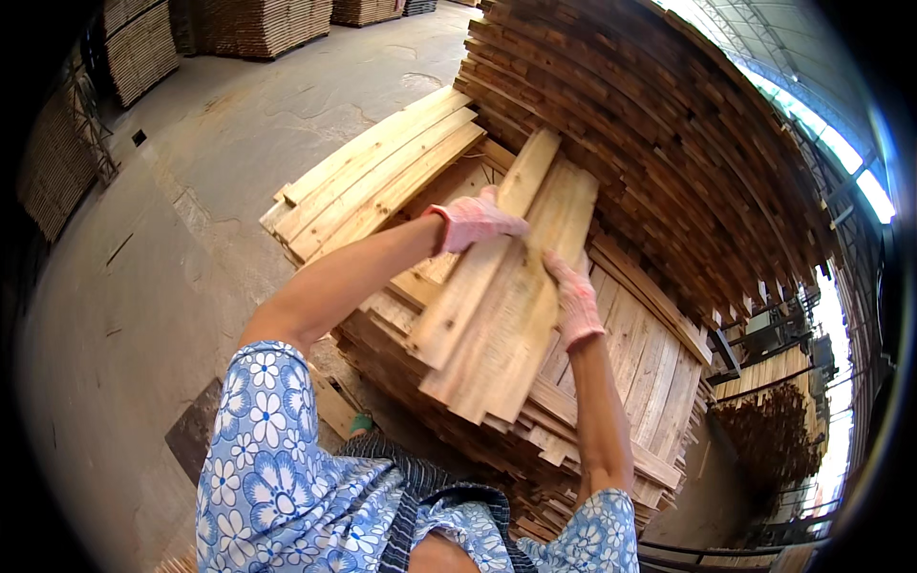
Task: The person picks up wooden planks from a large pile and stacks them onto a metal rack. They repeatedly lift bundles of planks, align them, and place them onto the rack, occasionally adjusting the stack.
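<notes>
A bundle of several light wooden boards slants across the top of a lumber stack in front of me. My left hand, in a pink-and-white work glove, grips the bundle's left edge, its fingers lying over the narrow board there. On the opposite edge my right hand, gloved alike, holds the boards with the thumb on top; its other fingers are mostly hidden. Left of the bundle, more pale boards lie side by side on the stack. Flat planks form the layer to the right.
A tall wall of stacked lumber rises right behind the work stack. Further board piles stand at the far left, another pile at the right. Concrete floor stretches out on the left. A dark flat piece lies near my feet.
</notes>
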A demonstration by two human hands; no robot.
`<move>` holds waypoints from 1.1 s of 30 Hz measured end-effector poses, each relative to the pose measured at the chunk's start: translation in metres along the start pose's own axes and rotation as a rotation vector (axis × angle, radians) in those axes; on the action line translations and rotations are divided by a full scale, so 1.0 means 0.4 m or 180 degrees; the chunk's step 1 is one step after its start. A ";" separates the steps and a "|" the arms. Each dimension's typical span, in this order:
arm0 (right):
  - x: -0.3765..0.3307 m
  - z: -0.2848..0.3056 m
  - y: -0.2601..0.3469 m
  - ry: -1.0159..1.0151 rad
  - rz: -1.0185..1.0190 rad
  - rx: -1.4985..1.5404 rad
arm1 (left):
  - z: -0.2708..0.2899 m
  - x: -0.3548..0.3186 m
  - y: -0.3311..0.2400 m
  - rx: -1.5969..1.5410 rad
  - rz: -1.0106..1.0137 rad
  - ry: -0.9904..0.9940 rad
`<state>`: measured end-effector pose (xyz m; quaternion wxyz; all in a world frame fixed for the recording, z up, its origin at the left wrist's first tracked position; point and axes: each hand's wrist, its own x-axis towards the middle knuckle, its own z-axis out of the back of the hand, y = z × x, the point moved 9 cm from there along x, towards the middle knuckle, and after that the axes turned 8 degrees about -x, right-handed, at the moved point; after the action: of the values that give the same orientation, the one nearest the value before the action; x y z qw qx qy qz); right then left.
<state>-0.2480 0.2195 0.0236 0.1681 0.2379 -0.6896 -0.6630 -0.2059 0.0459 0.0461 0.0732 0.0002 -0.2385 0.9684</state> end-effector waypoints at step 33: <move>0.179 -0.256 0.121 -0.1524 0.0411 -0.4332 | 0.216 -0.252 0.661 -0.0747 0.2344 -0.0462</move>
<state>-0.2567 0.0951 0.0721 0.1622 -0.1124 -0.1546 -0.9681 -0.1467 -0.2397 -0.0031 -0.2967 -0.0252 -0.3363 0.8935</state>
